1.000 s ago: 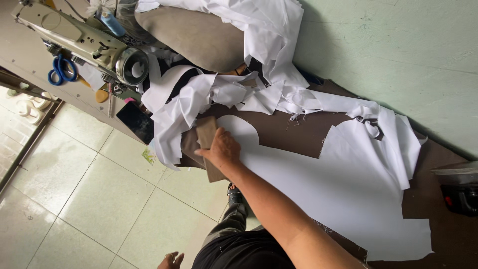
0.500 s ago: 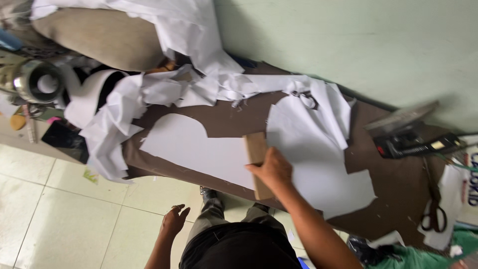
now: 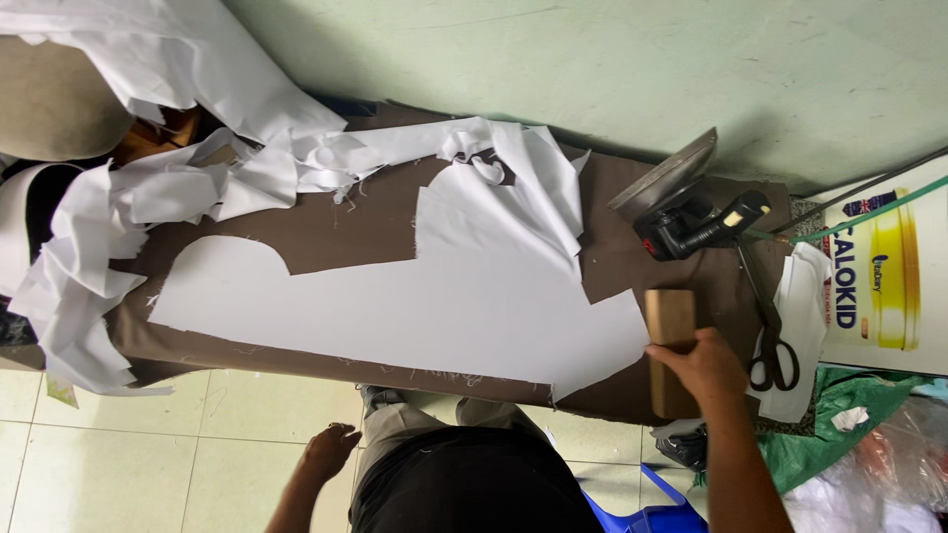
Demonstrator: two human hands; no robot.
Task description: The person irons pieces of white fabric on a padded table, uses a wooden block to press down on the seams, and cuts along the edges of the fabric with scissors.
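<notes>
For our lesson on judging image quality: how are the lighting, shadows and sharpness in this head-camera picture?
Head view: even, soft light; the white fabric is bright but keeps its edges. The iron throws only a faint shadow on the wall. The right hand on the wooden block is slightly soft; the left hand sits in dimmer light.

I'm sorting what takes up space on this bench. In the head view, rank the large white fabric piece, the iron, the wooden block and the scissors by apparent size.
1. large white fabric piece
2. iron
3. scissors and wooden block look about alike; the right hand hides part of the block, so I won't rank them.
</notes>
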